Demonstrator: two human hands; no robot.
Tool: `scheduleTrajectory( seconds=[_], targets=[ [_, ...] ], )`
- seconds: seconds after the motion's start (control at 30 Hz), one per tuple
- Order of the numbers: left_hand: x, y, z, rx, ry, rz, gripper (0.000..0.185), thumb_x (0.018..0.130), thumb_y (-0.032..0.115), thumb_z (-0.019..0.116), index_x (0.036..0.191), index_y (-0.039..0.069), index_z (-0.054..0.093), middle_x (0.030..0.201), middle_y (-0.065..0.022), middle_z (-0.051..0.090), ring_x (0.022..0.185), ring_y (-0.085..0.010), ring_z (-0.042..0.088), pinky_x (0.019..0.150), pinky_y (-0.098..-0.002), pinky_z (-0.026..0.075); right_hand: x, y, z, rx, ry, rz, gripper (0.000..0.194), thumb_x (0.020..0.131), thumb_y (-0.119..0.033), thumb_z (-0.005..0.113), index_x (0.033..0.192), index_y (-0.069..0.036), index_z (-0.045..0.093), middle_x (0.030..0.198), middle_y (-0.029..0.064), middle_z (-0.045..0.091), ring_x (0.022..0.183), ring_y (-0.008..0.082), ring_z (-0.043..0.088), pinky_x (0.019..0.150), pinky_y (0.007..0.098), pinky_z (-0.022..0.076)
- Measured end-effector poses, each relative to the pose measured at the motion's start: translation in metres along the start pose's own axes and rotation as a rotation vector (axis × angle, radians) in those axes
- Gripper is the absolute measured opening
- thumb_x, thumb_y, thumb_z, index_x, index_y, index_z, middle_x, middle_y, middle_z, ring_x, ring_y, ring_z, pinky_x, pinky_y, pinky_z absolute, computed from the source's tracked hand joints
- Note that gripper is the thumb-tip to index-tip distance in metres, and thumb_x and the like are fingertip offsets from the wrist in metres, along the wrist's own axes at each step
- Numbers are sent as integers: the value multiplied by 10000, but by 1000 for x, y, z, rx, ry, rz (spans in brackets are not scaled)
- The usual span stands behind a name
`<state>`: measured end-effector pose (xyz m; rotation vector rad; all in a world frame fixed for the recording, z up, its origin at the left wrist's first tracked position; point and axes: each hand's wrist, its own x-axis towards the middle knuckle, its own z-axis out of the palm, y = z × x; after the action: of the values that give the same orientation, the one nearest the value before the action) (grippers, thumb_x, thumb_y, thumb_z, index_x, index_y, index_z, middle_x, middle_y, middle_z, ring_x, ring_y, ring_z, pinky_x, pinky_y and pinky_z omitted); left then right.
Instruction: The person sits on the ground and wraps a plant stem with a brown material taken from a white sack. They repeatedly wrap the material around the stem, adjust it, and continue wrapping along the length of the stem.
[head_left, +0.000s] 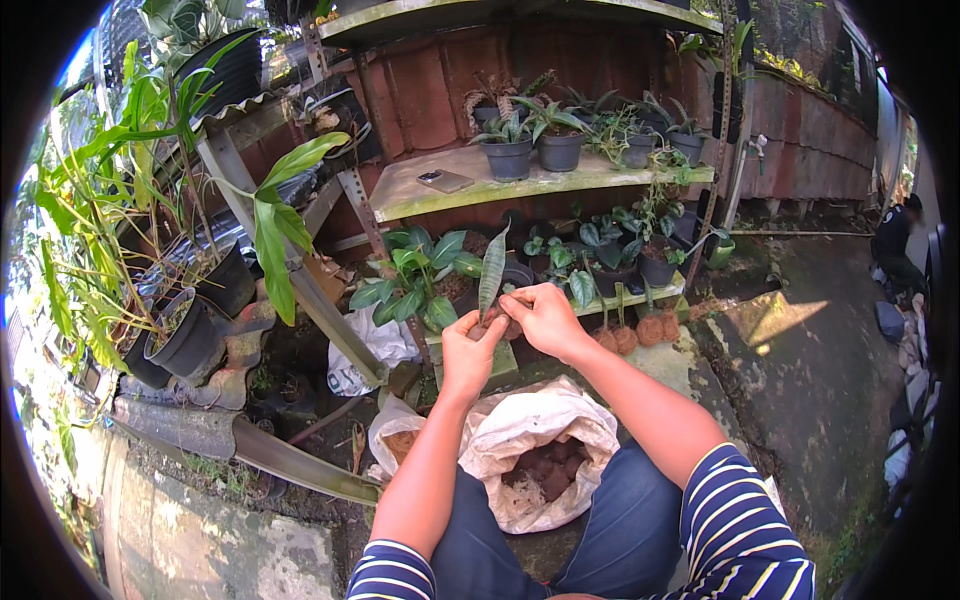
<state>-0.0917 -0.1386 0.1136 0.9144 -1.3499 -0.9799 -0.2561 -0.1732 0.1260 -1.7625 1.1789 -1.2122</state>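
A snake plant leaf cutting (493, 271) stands upright between my hands, a brown clump of soil or growing medium (513, 328) around its base. My left hand (471, 354) pinches the clump from the left, thumb and fingertips at the foot of the leaf. From the right, the thumb and fingers of my right hand (551, 319) press on the same clump. Below them, between my knees, an open white woven sack (536, 416) holds dark brown lumps (553, 472). Several brown fibre-wrapped balls (625, 340), some with leaves upright in them, sit in a row beyond my right forearm.
A smaller sack with brown fibre (403, 444) stands beside my left forearm. Ahead, a shelf (442, 161) bears potted plants (561, 150) and a phone (445, 181). Potted foliage (420, 274) fills the lower shelf. A metal post (330, 315) slants at left. Another person (896, 244) is at far right.
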Motion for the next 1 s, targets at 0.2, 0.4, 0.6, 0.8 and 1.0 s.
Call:
scheduleTrajectory(
  seconds=[0.2,0.4,0.6,0.8,1.0],
  targets=[
    [-2,6,9,-40,64,59,145,960,104,768,1017,-28,747,920,-3,739,828,-59,650,772,-235,518,2,6,4,210,49,-1,276,1086,-217,604,1025,11,749,834,21,740,697,83,641,670,271,527],
    [1,-6,1,-45,129,33,224,928,149,795,1049,-35,753,960,-26,750,853,-79,629,812,-268,496,-4,-9,6,274,-35,42,194,1051,-186,664,1041,1,715,891,15,735,760,73,654,689,270,538],
    [1,8,-5,34,37,22,186,921,130,780,1009,-33,763,909,-7,740,836,-67,603,785,-272,495,0,3,2,93,-25,-106,323,944,-234,741,1104,46,744,1063,167,774,1039,237,737,955,392,532],
    [1,7,-11,98,-5,-9,194,910,144,773,1014,-20,766,904,7,730,829,-66,596,791,-270,492,-5,-8,3,-14,-50,-125,270,936,-173,711,1091,46,737,1040,200,767,1002,332,739,910,403,539],
    [3,-1,-5,105,58,92,149,923,133,778,960,-3,729,796,49,644,714,-25,514,642,-225,430,-8,-20,6,-65,38,-139,200,954,-126,681,1033,55,714,992,200,758,945,331,735,852,412,538]
  ],
)
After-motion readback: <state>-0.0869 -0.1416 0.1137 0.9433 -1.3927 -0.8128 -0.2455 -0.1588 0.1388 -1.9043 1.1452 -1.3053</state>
